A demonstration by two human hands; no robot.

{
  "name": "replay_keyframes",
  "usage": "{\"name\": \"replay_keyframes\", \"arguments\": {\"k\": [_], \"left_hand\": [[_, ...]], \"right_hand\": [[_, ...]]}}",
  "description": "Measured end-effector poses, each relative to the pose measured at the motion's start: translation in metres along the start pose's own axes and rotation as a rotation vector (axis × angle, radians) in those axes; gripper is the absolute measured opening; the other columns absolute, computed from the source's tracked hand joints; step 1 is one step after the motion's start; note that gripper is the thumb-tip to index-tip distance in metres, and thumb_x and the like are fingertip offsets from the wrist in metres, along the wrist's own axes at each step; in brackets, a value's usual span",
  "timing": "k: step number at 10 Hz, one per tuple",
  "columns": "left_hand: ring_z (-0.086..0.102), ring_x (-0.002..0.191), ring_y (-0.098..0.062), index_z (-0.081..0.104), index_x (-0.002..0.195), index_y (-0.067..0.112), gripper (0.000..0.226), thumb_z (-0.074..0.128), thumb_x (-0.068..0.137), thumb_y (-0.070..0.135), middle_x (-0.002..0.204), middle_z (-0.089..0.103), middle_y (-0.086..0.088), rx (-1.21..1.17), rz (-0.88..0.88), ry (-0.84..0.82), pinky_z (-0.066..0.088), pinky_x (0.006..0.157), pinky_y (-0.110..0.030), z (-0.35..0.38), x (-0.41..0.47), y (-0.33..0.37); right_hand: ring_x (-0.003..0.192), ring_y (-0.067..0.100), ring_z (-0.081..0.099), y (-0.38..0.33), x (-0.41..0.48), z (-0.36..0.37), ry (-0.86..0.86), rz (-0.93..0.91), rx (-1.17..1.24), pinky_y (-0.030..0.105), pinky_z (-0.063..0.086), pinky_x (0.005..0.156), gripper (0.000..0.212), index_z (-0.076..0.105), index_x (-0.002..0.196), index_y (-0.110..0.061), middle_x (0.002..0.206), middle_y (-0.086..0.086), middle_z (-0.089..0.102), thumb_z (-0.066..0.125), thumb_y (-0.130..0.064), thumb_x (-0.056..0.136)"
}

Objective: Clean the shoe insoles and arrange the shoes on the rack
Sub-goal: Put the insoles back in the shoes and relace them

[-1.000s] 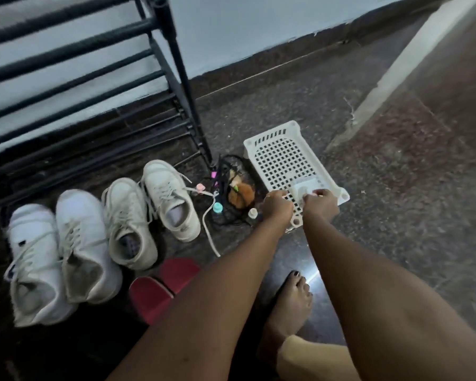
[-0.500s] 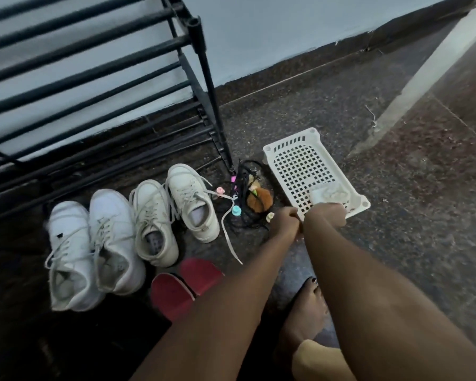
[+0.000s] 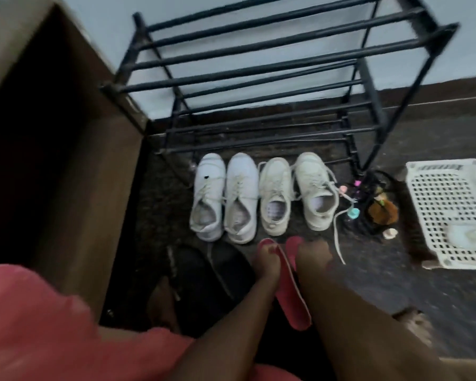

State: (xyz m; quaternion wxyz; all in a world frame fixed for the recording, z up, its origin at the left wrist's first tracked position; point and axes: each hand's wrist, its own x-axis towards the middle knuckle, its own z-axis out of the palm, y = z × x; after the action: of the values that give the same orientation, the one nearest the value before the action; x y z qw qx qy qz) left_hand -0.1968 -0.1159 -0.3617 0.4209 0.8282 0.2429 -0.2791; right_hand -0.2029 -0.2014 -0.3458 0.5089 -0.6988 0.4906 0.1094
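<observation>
Four white sneakers stand in a row on the dark floor, toes toward the black metal rack (image 3: 259, 70): one pair at the left (image 3: 223, 199), a creamier pair at the right (image 3: 294, 196). The rack's bars hold nothing. Just in front of the shoes lie two red insoles. My left hand (image 3: 267, 259) grips the longer red insole (image 3: 291, 301) near its front. My right hand (image 3: 312, 254) closes over the second red insole (image 3: 293, 244), of which only the tip shows. The picture is blurred.
A white perforated basket (image 3: 445, 167) with a pale cloth (image 3: 467, 237) in it sits at the right. A black wire holder (image 3: 379, 210) with small coloured items is between it and the shoes. Black slippers (image 3: 204, 270) and a brown cabinet (image 3: 52, 133) are at the left.
Both hands left the white basket and the pale cloth and came back left to the red insoles. The view swung left, so the whole rack and the cabinet show.
</observation>
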Motion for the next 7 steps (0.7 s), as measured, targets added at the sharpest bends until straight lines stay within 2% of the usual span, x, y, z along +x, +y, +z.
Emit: {"name": "replay_keyframes", "arguments": {"k": [1,2,3,4,5,6,7], "left_hand": [[0.053,0.121,-0.024,0.061,0.122,0.008,0.032,0.044,0.095,0.007,0.129,0.059,-0.011,-0.101,-0.058,0.058,0.037,0.098,-0.025,-0.038,0.010,-0.019],[0.051,0.123,-0.024,0.060,0.121,0.003,0.041,0.039,0.088,-0.009,0.130,0.058,-0.013,-0.146,-0.141,0.140,0.033,0.100,-0.024,-0.071,0.020,-0.051],[0.046,0.127,-0.029,0.053,0.129,0.002,0.040,0.045,0.090,-0.001,0.135,0.052,-0.017,-0.157,-0.267,0.234,0.028,0.104,-0.028,-0.092,0.032,-0.085],[0.040,0.131,-0.033,0.038,0.138,0.003,0.049,0.052,0.092,0.013,0.141,0.042,-0.020,-0.218,-0.450,0.271,0.030,0.107,-0.034,-0.102,0.039,-0.111],[0.032,0.136,-0.033,0.024,0.144,0.000,0.068,0.061,0.089,0.015,0.148,0.031,-0.021,-0.255,-0.545,0.302,0.024,0.110,-0.033,-0.104,0.050,-0.129],[0.028,0.139,-0.033,0.014,0.146,-0.001,0.085,0.068,0.085,0.021,0.151,0.025,-0.021,-0.210,-0.544,0.300,0.022,0.112,-0.034,-0.103,0.058,-0.143],[0.036,0.133,-0.036,0.024,0.143,0.005,0.084,0.075,0.077,0.016,0.145,0.034,-0.022,-0.276,-0.551,0.351,0.030,0.110,-0.039,-0.105,0.065,-0.156]], "right_hand": [[0.110,0.038,0.056,-0.009,-0.040,0.027,-0.027,-0.117,-0.226,0.035,0.041,0.095,0.069,0.061,0.111,0.000,0.113,0.024,0.061,0.032,-0.060,0.091],[0.112,0.035,0.055,-0.006,-0.063,0.060,-0.144,-0.046,-0.289,0.032,0.041,0.092,0.032,0.059,0.117,0.002,0.117,0.022,0.061,0.048,-0.021,0.096],[0.106,0.034,0.060,0.016,-0.068,0.106,-0.240,-0.116,-0.486,0.032,0.044,0.084,0.026,0.066,0.109,-0.003,0.110,0.019,0.066,0.060,-0.019,0.088],[0.100,0.032,0.063,0.031,-0.082,0.133,-0.349,-0.223,-0.526,0.030,0.044,0.078,0.021,0.067,0.098,-0.003,0.102,0.018,0.069,0.064,-0.019,0.084],[0.097,0.029,0.063,0.048,-0.090,0.152,-0.421,-0.286,-0.575,0.028,0.044,0.074,0.025,0.065,0.094,-0.004,0.098,0.017,0.069,0.062,-0.028,0.086],[0.106,0.031,0.059,0.064,-0.091,0.168,-0.485,-0.318,-0.676,0.032,0.044,0.086,0.031,0.060,0.111,-0.005,0.112,0.018,0.063,0.050,-0.030,0.094],[0.118,0.034,0.049,0.075,-0.090,0.179,-0.551,-0.343,-0.830,0.035,0.037,0.097,0.041,0.039,0.132,-0.005,0.127,0.019,0.049,0.046,-0.019,0.094]]}}
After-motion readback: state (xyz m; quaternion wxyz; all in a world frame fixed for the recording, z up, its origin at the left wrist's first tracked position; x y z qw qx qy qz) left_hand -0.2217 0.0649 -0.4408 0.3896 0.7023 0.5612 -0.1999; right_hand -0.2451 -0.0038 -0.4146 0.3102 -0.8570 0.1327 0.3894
